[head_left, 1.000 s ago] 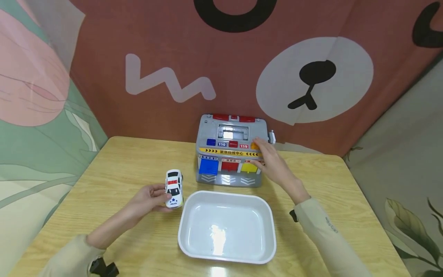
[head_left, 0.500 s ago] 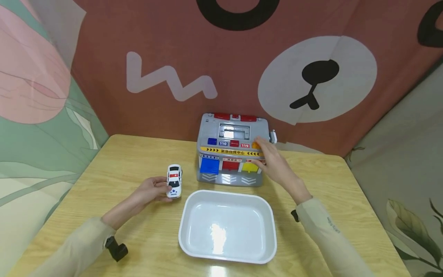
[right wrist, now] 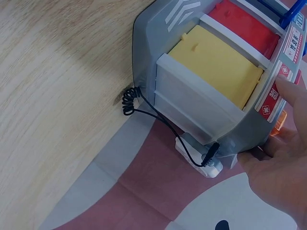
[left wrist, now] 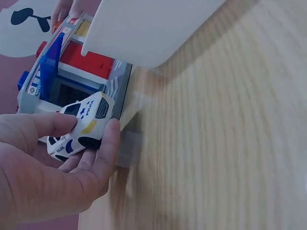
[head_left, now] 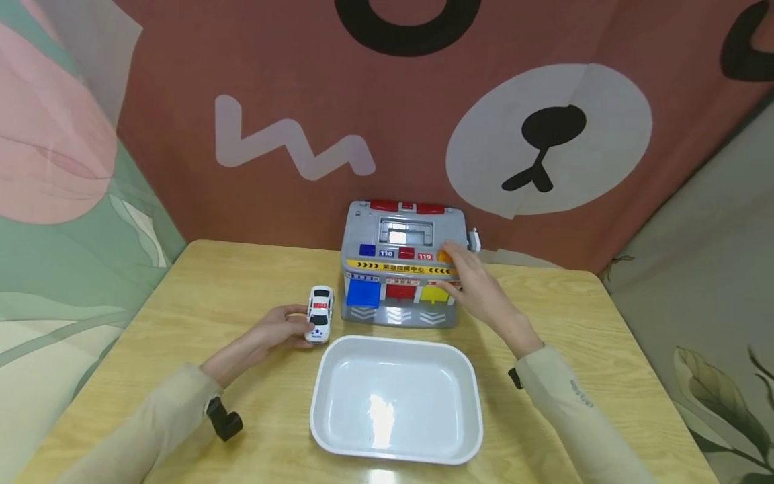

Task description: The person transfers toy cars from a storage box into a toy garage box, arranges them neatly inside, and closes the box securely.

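Note:
My left hand (head_left: 272, 333) holds a white toy police car (head_left: 320, 314) by its sides, thumb over the hood and fingers beneath. In the left wrist view, the car is tilted close before the blue door (left wrist: 51, 67) of a grey toy emergency-station garage (head_left: 357, 228); that door is swung up over a dark opening. My right hand (head_left: 480, 289) grips the garage's front right roof edge, its thumb on the front sign and its fingers on top by the orange light (right wrist: 279, 123). The red door (right wrist: 243, 26) and yellow door (right wrist: 216, 64) are down.
A white rectangular tray (head_left: 417, 410) stands on the wooden table (head_left: 236, 282) just in front of the garage. From the garage's right side hangs a white handset (right wrist: 199, 155) with a coiled black cord (right wrist: 129, 100). A printed cloth (head_left: 302, 215) rises behind the table.
My left hand has carried the police car away from me and to the right, nearer the garage's blue door. My right hand has stayed on the roof edge.

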{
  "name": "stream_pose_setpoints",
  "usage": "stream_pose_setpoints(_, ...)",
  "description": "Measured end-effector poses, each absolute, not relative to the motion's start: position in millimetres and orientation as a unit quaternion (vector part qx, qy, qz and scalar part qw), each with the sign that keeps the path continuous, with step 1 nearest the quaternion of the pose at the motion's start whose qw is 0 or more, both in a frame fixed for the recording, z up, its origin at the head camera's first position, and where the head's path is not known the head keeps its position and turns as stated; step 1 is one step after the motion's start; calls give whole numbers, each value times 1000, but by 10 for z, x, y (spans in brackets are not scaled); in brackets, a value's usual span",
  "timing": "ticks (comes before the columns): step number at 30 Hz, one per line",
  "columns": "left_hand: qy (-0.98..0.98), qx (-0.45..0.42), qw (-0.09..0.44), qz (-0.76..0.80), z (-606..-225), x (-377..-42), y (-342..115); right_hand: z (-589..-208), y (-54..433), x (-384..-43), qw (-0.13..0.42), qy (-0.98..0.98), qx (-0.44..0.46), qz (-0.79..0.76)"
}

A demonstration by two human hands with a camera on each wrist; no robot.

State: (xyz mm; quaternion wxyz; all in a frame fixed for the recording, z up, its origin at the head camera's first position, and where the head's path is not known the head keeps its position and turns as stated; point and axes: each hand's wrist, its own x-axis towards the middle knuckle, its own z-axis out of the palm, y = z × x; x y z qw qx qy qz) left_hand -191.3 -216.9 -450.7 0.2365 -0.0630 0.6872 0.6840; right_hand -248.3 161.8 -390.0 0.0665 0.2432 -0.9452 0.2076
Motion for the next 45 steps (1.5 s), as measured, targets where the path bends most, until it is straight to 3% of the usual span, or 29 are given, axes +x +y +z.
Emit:
stream_pose_setpoints(22, 686, -18, 275, 673, -4670, -2073, -1827, -3938, 1636, -2469, 83, -942, 250, 210)
stream_pose_setpoints(45, 660, -99, 247, 703, -4728, -2206, -1451, -3928, 1640, -2507, 74, -939, 248, 225)
